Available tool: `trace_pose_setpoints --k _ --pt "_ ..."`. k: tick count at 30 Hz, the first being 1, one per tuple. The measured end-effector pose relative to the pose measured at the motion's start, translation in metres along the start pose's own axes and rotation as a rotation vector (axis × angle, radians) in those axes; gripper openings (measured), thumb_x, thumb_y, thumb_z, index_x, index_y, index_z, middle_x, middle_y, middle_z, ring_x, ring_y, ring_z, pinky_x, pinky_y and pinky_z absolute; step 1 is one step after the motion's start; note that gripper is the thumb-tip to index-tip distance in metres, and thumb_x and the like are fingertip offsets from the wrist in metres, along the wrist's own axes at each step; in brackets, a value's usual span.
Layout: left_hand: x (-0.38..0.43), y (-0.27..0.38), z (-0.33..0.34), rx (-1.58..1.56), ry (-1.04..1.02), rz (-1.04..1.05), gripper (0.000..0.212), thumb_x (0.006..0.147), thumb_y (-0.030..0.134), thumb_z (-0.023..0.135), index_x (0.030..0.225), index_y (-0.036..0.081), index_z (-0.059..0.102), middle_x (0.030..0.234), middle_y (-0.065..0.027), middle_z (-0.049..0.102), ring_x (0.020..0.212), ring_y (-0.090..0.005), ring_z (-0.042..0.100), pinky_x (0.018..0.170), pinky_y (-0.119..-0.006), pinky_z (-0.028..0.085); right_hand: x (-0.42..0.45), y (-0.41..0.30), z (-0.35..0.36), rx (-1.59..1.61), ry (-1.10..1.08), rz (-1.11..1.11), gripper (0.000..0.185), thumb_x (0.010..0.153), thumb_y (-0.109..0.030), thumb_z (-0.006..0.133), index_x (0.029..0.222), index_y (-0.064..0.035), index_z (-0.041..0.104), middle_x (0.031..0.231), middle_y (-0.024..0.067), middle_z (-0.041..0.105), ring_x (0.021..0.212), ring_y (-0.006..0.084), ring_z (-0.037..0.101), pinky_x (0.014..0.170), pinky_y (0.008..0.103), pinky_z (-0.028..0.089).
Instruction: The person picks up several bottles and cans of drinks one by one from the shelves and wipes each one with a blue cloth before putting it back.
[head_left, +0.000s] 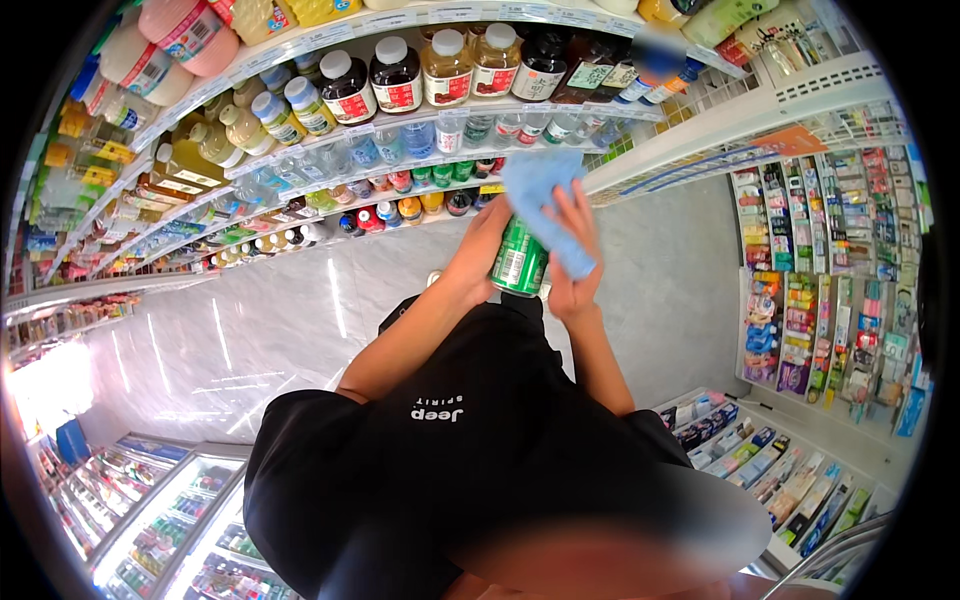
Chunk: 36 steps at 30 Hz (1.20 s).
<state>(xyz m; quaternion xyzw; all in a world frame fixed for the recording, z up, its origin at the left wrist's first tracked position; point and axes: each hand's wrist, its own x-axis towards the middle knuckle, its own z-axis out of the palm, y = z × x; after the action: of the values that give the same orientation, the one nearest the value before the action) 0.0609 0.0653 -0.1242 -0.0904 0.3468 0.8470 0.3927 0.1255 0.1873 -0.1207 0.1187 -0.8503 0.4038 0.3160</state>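
Note:
A green metal drink can (519, 259) is held by my left hand (482, 251), whose fingers wrap its left side. The can is tilted, its lower end towards my body, with a printed code and small writing on its side. My right hand (587, 236) grips a light blue cloth (541, 191), which drapes over the can's upper end and hangs down along its right side. The cloth hides the top of the can and part of my right fingers. Both hands are in front of my black shirt, between me and the drinks shelf.
Ahead, curved shelves (420, 166) carry rows of bottled drinks. A white shelf end frame (675, 154) stands to the right, and shelves of packaged goods (825, 300) lie beyond it. Lit glass-door coolers (161, 517) are at lower left. Grey tiled floor (285, 322) shows below.

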Motion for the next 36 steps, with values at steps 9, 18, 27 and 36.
trace_pose_setpoints --k 9,18,27,36 --pt "0.009 0.008 0.004 -0.366 -0.309 -0.016 0.064 0.095 0.056 0.038 0.13 0.004 0.049 0.118 -0.0124 0.06 0.104 -0.0221 0.059 0.094 -0.035 0.046 0.003 0.002 -0.019 0.023 -0.264 -0.295 0.047 0.087 -0.035 0.039 0.112 -0.0072 0.067 0.127 0.0096 0.059 0.128 0.0377 0.044 0.107 0.0508 0.027" --pt "0.007 -0.015 0.036 -0.109 -0.026 0.179 0.044 0.099 0.045 0.04 0.122 0.008 0.051 0.105 -0.0043 0.063 0.093 -0.0149 0.064 0.079 -0.03 0.054 0.059 0.031 -0.03 0.282 -0.038 -0.057 0.046 0.087 -0.033 0.042 0.116 -0.0053 0.064 0.131 0.0111 0.056 0.128 0.0378 0.043 0.107 0.0491 0.028" --pt "0.019 -0.007 0.021 -0.365 -0.277 0.128 0.063 0.095 0.054 0.038 0.13 0.004 0.049 0.119 -0.0125 0.059 0.106 -0.0237 0.058 0.095 -0.036 0.045 0.021 0.034 -0.048 0.127 -0.36 -0.433 0.042 0.083 -0.029 0.043 0.115 -0.0121 0.065 0.127 0.0075 0.059 0.124 0.0324 0.05 0.106 0.0495 0.031" --pt "0.0 0.013 0.022 0.078 0.03 0.127 0.05 0.096 0.046 0.044 0.127 0.007 0.049 0.117 -0.0098 0.06 0.104 -0.018 0.06 0.086 -0.034 0.051 0.046 0.027 0.001 0.389 0.208 0.013 0.045 0.088 -0.026 0.043 0.118 0.0031 0.06 0.128 0.0169 0.056 0.13 0.0396 0.041 0.105 0.0463 0.031"
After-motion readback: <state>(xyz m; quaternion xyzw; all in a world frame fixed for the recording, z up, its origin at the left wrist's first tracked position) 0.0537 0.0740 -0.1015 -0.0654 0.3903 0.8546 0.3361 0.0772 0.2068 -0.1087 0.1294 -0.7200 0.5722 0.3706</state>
